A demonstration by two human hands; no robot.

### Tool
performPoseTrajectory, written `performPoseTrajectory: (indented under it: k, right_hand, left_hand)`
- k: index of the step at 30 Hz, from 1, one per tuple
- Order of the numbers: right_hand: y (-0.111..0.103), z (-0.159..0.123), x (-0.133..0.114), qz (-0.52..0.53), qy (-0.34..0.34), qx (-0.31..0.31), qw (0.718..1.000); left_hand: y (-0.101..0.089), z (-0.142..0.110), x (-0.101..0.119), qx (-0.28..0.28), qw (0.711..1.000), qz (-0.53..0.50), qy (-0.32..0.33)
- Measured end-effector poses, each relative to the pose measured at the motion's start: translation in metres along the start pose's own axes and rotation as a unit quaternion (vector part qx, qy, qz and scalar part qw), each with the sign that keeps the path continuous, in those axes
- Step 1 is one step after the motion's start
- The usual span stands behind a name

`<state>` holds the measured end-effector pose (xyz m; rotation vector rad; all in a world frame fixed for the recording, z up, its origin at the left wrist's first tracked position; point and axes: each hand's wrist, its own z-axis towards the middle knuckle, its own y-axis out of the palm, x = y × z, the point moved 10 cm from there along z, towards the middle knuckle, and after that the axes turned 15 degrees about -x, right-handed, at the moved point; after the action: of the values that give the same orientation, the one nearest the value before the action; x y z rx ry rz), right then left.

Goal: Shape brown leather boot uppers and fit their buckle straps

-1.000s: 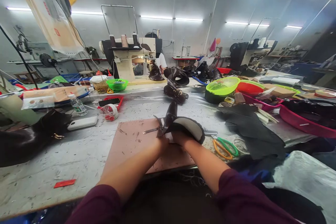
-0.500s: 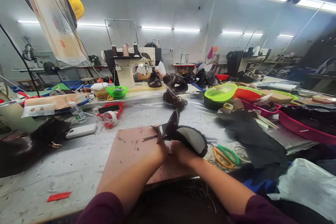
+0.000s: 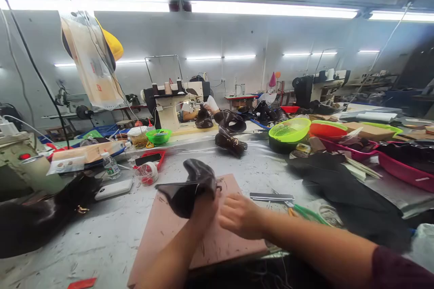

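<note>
My left hand is closed on a dark brown leather shoe upper, lifted above the pink cutting board and swung to the left. My right hand hovers just right of it, fingers loosely curled and slightly apart, holding nothing that I can see. A flat black and silver tool lies on the table to the right of the board. Green and orange scissors lie past my right forearm.
Dark leather pieces spread on the right, beside green, orange and pink baskets. More brown uppers lie ahead. A phone, bottle and sewing machine are left; a person works behind it.
The upper left the board and swung left in my left hand. My right hand let go of it. The camera tilted upward.
</note>
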<state>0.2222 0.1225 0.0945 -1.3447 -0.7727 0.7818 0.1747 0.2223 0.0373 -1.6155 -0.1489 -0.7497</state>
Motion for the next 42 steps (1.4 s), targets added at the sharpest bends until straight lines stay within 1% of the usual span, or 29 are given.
performPoseTrajectory:
  k: [2, 4, 5, 6, 7, 8, 9, 10, 12, 15, 18, 21, 23, 25, 26, 27, 28, 29, 30, 31, 32, 33, 34, 35, 36, 37, 38, 40, 42]
  right_hand:
    - [-0.005, -0.011, 0.024, 0.044, 0.114, 0.084, 0.989]
    - [0.002, -0.020, 0.046, 0.117, 0.197, 0.155, 0.961]
    - [0.006, -0.020, 0.051, 0.145, 0.204, 0.188, 0.950]
    - [0.008, -0.019, 0.052, 0.160, 0.201, 0.225, 0.940]
    - [0.007, -0.019, 0.052, 0.163, 0.199, 0.265, 0.929]
    - [0.004, -0.019, 0.052, 0.156, 0.200, 0.306, 0.918]
    - [0.000, -0.021, 0.050, 0.141, 0.199, 0.342, 0.907]
    - [-0.005, -0.022, 0.048, 0.119, 0.196, 0.370, 0.900]
    - [-0.015, -0.024, 0.041, 0.071, 0.183, 0.401, 0.895]
    - [-0.026, -0.028, 0.033, 0.039, 0.162, 0.418, 0.893]
    - [-0.027, -0.032, 0.029, 0.062, 0.150, 0.435, 0.886]
    - [-0.021, -0.028, 0.035, 0.115, 0.155, 0.432, 0.881]
    - [-0.019, -0.025, 0.051, 0.144, 0.201, 0.420, 0.873]
    - [-0.029, -0.023, 0.066, 0.136, 0.231, 0.412, 0.871]
    - [-0.040, -0.020, 0.070, 0.114, 0.225, 0.409, 0.877]
    - [-0.052, -0.016, 0.071, 0.084, 0.202, 0.406, 0.887]
    - [-0.064, -0.012, 0.071, 0.051, 0.172, 0.398, 0.900]
    - [-0.072, -0.006, 0.070, 0.022, 0.134, 0.383, 0.913]
    - [-0.075, 0.001, 0.067, 0.002, 0.094, 0.358, 0.929]
    - [-0.072, 0.007, 0.063, -0.008, 0.049, 0.322, 0.945]
    - [-0.062, 0.012, 0.058, -0.011, 0.003, 0.281, 0.960]
    - [-0.046, 0.014, 0.051, -0.010, -0.038, 0.239, 0.970]
    - [-0.028, 0.013, 0.043, -0.010, -0.069, 0.206, 0.976]
    - [-0.009, 0.009, 0.036, -0.014, -0.087, 0.187, 0.978]
    - [0.008, 0.003, 0.030, -0.021, -0.089, 0.185, 0.978]
    - [0.023, -0.004, 0.026, -0.030, -0.080, 0.197, 0.977]
    - [0.035, -0.011, 0.024, -0.038, -0.063, 0.218, 0.973]
    - [0.051, -0.028, 0.033, -0.047, 0.005, 0.268, 0.962]
    - [0.060, -0.046, 0.066, -0.027, 0.143, 0.292, 0.945]
  left_hand:
    - [-0.024, -0.012, -0.006, 0.049, 0.995, -0.081, -0.040]
    - [-0.040, -0.028, -0.005, 0.091, 0.964, -0.245, -0.051]
    - [-0.040, -0.037, -0.005, 0.109, 0.904, -0.411, -0.043]
    - [-0.036, -0.043, -0.001, 0.115, 0.824, -0.555, -0.025]
    - [-0.031, -0.049, 0.007, 0.111, 0.748, -0.655, -0.004]
    - [-0.028, -0.053, 0.015, 0.107, 0.682, -0.724, 0.010]
    - [-0.025, -0.056, 0.023, 0.094, 0.639, -0.763, 0.024]
    - [-0.023, -0.059, 0.029, 0.077, 0.612, -0.787, 0.034]
    - [-0.019, -0.061, 0.040, 0.033, 0.579, -0.813, 0.057]
    - [-0.019, -0.062, 0.051, -0.031, 0.544, -0.831, 0.114]
    - [-0.026, -0.063, 0.060, -0.068, 0.526, -0.826, 0.189]
    - [-0.037, -0.062, 0.064, -0.075, 0.547, -0.798, 0.240]
    - [-0.039, -0.056, 0.055, -0.036, 0.570, -0.789, 0.229]
    - [-0.026, -0.050, 0.035, 0.022, 0.574, -0.804, 0.154]
    - [-0.012, -0.049, 0.026, 0.035, 0.572, -0.814, 0.096]
    - [0.008, -0.050, 0.021, 0.019, 0.573, -0.819, 0.035]
    - [0.030, -0.053, 0.020, -0.033, 0.583, -0.811, -0.022]
    - [0.050, -0.060, 0.022, -0.099, 0.610, -0.784, -0.062]
    - [0.064, -0.067, 0.022, -0.155, 0.658, -0.732, -0.076]
    - [0.067, -0.074, 0.018, -0.178, 0.727, -0.660, -0.064]
    - [0.056, -0.080, 0.010, -0.147, 0.808, -0.569, -0.032]
    - [0.033, -0.087, 0.004, -0.070, 0.885, -0.460, 0.019]
    - [0.005, -0.098, 0.002, 0.030, 0.936, -0.344, 0.073]
    - [-0.019, -0.112, 0.004, 0.117, 0.958, -0.231, 0.119]
    - [-0.034, -0.123, 0.010, 0.168, 0.964, -0.129, 0.159]
    - [-0.044, -0.130, 0.014, 0.205, 0.962, -0.032, 0.175]
    - [-0.049, -0.130, 0.015, 0.227, 0.959, 0.048, 0.163]
    - [-0.050, -0.122, 0.014, 0.228, 0.950, 0.170, 0.126]
    - [-0.040, -0.109, 0.013, 0.175, 0.950, 0.238, 0.105]
